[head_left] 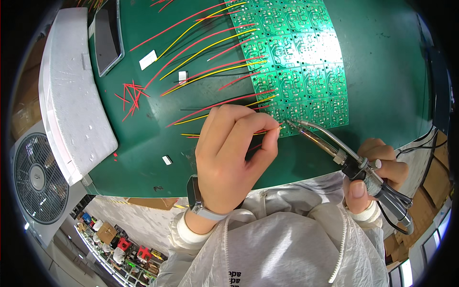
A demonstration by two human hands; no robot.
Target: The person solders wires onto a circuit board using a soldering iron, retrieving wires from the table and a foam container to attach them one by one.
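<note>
My left hand (234, 143) pinches a thin red wire (281, 125) between thumb and forefinger at the near edge of a green circuit board panel (311, 76). In my right hand (382, 165) is a soldering iron (354, 165) with a curved metal feed tube (330, 135) along its side. The iron's tip points left and rests at or just above the board, close to the pinched wire end; contact is too small to tell. Red, yellow and black wires (210, 50) run leftward from the panel's left edge in several groups.
Loose short red wires (131, 98) lie left on the green mat (153, 158), near small white pieces (147, 60). A dark-screened device (107, 38) and a white foam block (76, 91) stand farther left. A fan (39, 177) is beyond the table's left edge. Black cables (420, 146) hang at the right.
</note>
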